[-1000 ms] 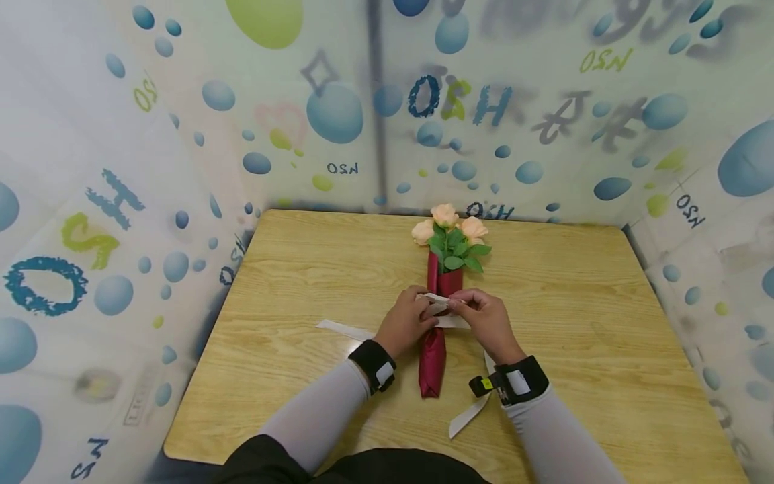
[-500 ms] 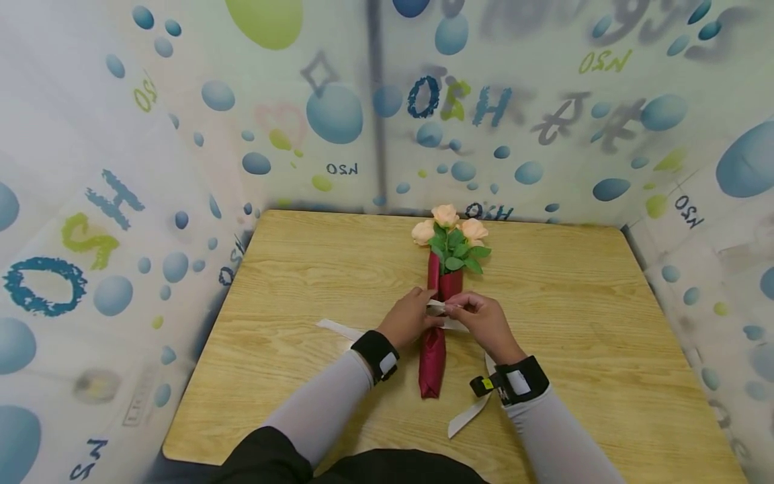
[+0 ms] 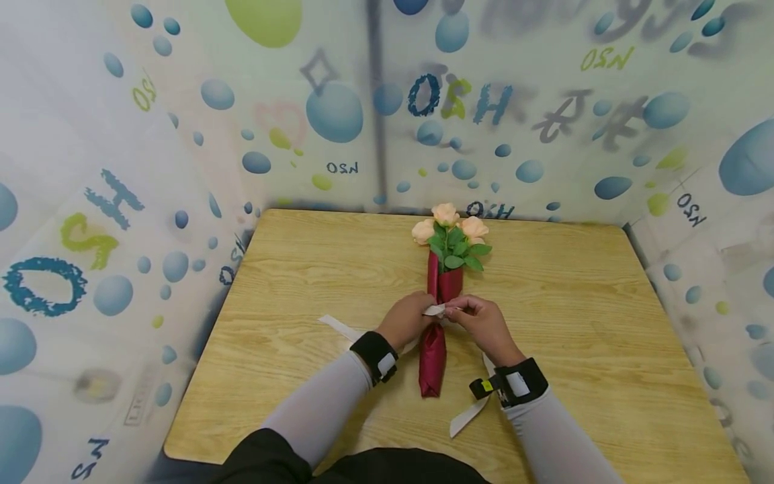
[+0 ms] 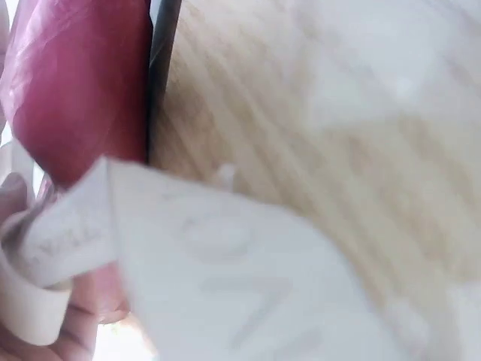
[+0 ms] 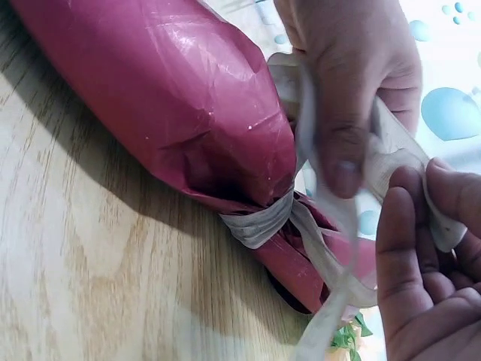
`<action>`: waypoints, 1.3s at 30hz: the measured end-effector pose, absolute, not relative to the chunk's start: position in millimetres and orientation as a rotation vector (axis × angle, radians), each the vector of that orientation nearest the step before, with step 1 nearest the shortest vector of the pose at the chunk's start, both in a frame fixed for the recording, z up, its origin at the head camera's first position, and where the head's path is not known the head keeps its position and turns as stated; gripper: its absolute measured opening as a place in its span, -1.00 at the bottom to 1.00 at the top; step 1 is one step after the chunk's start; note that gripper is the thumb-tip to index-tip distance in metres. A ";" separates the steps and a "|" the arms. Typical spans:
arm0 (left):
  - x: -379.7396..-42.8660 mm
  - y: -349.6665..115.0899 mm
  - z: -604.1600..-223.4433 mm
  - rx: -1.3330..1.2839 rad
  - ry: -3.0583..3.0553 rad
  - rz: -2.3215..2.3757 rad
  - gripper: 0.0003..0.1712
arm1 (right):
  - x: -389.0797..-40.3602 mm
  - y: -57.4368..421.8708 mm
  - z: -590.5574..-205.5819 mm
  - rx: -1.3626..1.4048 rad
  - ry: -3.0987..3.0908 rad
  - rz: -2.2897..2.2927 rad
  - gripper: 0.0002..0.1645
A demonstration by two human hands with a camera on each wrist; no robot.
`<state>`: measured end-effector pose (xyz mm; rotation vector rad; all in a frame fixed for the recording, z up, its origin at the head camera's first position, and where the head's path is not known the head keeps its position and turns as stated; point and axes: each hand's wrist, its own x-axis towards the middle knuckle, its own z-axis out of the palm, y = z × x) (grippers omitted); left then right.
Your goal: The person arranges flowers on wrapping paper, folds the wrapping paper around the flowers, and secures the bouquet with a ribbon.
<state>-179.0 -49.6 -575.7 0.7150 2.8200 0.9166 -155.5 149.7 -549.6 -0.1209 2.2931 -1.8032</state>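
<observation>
A bouquet of peach roses (image 3: 445, 215) in a dark red wrapper (image 3: 432, 363) lies on the table. Around the wrapper's narrowed middle runs a white ribbon (image 5: 261, 223), cinched against it. My left hand (image 3: 404, 321) holds part of the ribbon at the bouquet's left side, its thumb over the strip in the right wrist view. From the right side, my right hand (image 3: 486, 327) pinches another part between thumb and fingers. Close to the left wrist camera, a printed length of ribbon (image 4: 218, 256) hangs blurred. How the strips cross between the hands is partly hidden.
Below sits a wood-grain table (image 3: 574, 302). One loose ribbon end (image 3: 338, 327) lies left of the left hand, another end (image 3: 468, 417) near the right wrist. A printed curtain (image 3: 520, 154) stands behind the table's far edge.
Both hands have shifted slightly toward the body above the bouquet. A ribbon strip that stretched across toward the right hand no longer shows there; some ribbon now appears beneath the left hand.
</observation>
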 end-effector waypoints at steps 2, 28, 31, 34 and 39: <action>-178.5 -50.1 -572.8 0.690 2.833 0.924 -0.92 | -155.2 149.8 -549.7 -0.106 2.286 -1.818 -0.74; -172.4 -65.1 -560.5 0.410 2.416 1.519 -0.52 | -150.6 153.4 -554.4 -0.082 2.294 -1.864 -0.68; -167.5 -68.6 -559.8 0.145 2.412 1.737 -0.62 | -148.3 158.5 -553.0 -0.074 2.282 -1.906 -0.68; -165.6 -71.1 -560.9 -0.038 2.425 1.926 -0.71 | -145.6 164.2 -553.0 -0.073 2.276 -1.923 -0.65; -168.1 -79.8 -563.6 -0.102 2.499 1.949 -0.70 | -146.4 171.8 -553.9 -0.015 2.290 -1.929 -0.61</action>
